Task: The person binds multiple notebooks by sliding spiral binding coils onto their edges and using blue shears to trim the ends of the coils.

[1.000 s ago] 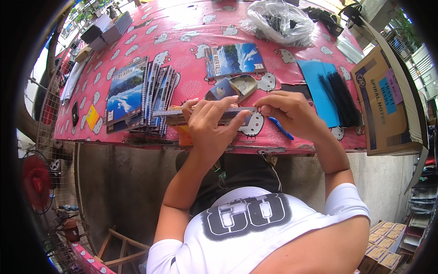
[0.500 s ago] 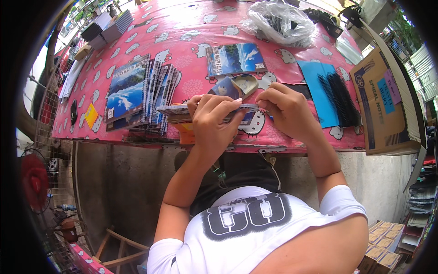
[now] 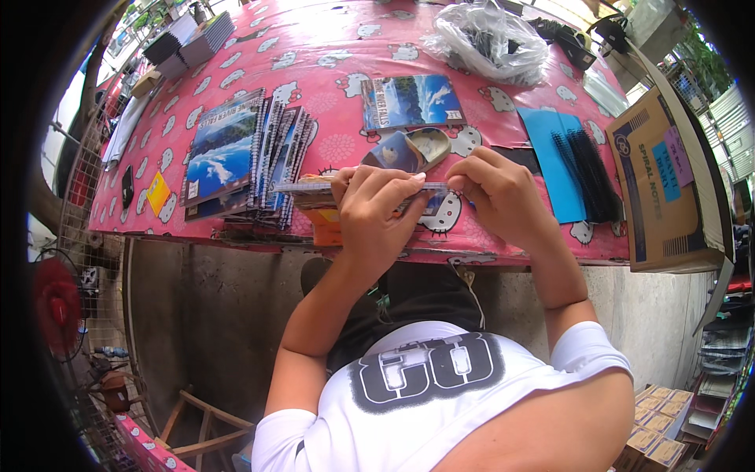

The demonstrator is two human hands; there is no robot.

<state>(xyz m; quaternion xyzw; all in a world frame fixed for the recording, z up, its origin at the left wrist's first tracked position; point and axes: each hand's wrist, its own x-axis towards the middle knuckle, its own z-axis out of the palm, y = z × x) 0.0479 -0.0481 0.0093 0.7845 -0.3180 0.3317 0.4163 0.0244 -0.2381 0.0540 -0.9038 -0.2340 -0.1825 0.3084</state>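
Note:
Edge-on above the table's front edge is a thin notebook, its long side running left to right. My left hand is closed on it, fingers over the upper side and thumb below. At the notebook's right end my right hand has its fingertips pinched together; whatever is between them is too small to make out. Beneath the notebook shows an orange item. Just behind the hands sits an oval, shallow dish with a bluish printed piece by it. A scenic-cover booklet lies flat farther back.
Spiral-bound notebooks are piled at left, near a yellow card. To the right, black plastic coils rest on blue sheets, beside a cardboard box. A clear plastic bag stands at the back.
My right fingertips have shifted slightly along the notebook's right end. The left hand keeps its hold, and the view has shifted a little.

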